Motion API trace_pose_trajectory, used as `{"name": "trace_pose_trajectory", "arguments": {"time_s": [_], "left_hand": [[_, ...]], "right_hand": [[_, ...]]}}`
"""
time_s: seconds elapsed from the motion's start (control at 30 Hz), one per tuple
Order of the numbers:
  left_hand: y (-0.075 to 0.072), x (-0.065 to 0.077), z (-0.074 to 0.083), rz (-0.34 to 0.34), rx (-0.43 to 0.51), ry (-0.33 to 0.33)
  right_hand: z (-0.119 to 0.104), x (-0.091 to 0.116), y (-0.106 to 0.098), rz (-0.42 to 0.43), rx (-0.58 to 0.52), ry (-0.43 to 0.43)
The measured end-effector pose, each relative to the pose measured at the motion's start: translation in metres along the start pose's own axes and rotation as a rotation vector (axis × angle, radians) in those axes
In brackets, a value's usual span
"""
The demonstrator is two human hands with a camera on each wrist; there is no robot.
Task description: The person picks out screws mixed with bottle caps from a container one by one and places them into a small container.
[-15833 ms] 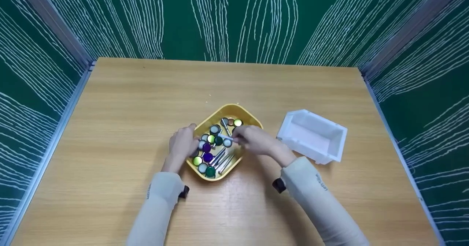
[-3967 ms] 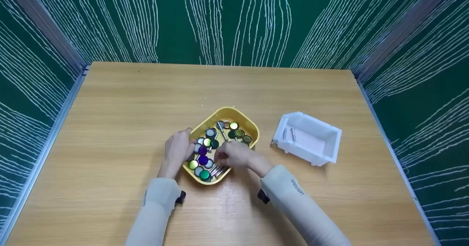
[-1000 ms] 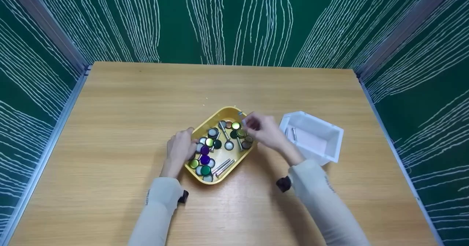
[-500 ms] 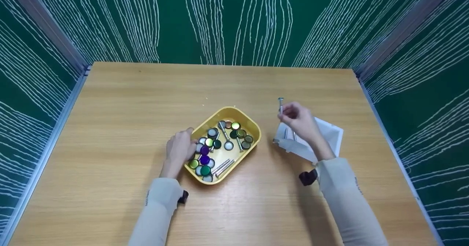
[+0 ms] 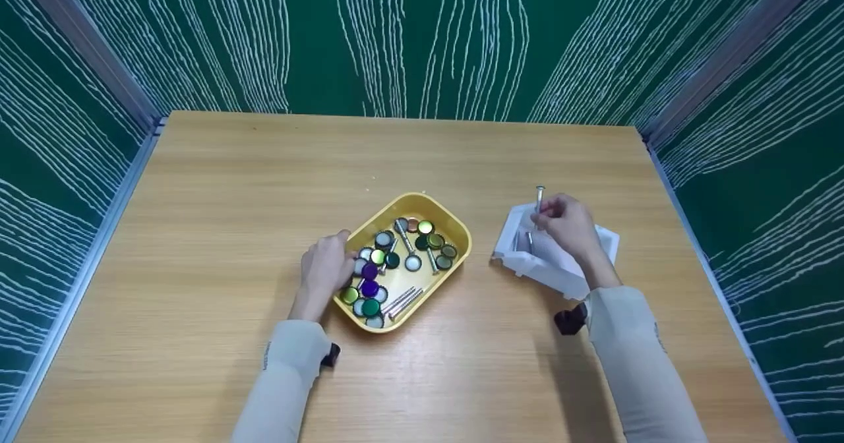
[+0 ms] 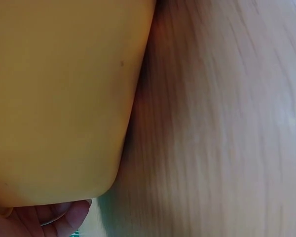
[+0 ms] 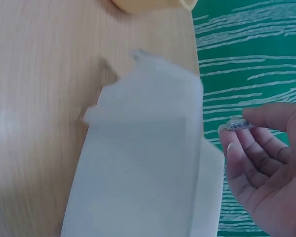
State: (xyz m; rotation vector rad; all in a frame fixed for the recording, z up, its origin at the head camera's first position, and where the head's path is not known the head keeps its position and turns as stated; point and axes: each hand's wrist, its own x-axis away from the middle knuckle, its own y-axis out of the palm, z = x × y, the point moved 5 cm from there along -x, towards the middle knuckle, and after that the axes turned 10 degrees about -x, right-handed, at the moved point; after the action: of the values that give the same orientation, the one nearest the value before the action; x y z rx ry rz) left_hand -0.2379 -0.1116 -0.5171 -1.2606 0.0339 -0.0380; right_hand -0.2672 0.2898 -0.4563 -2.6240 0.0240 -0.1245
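Observation:
My left hand (image 5: 324, 264) grips the left side of a yellow bin (image 5: 446, 211), fingers curled at the rim. Up close, the left wrist view shows the bin's outer wall (image 6: 64, 108) with the fingers (image 6: 77, 213) at its edge. Bottle caps (image 5: 369, 289) in several colours lie inside with several loose bolts (image 5: 403, 302). Over the white bin (image 5: 544, 275), my right hand (image 5: 570, 225) pinches a silver bolt (image 5: 540, 196), head up. Its threaded end (image 7: 237, 125) shows between thumb and fingers in the right wrist view. Bolts (image 5: 529, 241) also lie inside the white bin.
Both bins stand on a wooden table (image 5: 264, 179), the white one right of the yellow one with a gap between. Green panels (image 5: 461, 41) with white lines surround the table's back and sides. Small pale crumbs (image 5: 370, 183) lie behind the yellow bin.
My right hand has carried the bolt rightward from the yellow bin to over the white bin. The left hand stays at the yellow bin's rim. Earlier, the white bin held no bolts.

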Motion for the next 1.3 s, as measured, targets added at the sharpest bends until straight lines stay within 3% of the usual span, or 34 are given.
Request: {"name": "trace_pose_trajectory", "arguments": {"time_s": [0.27,0.6,0.87,1.3], "left_hand": [[0.0,0.0,-0.001,-0.001,-0.001,-0.001],[0.001,0.0,0.0,-0.011,0.025,0.0],[0.001,0.0,0.0,-0.021,0.031,0.002],[0.001,0.0,-0.001,-0.002,0.002,-0.006]], "right_hand": [[0.011,-0.002,-0.007,-0.01,0.015,0.123],[0.035,0.0,0.007,-0.076,0.104,0.212],[0.048,0.0,0.018,-0.112,0.155,0.212],[0.048,-0.001,0.022,-0.146,0.225,0.197]]}}
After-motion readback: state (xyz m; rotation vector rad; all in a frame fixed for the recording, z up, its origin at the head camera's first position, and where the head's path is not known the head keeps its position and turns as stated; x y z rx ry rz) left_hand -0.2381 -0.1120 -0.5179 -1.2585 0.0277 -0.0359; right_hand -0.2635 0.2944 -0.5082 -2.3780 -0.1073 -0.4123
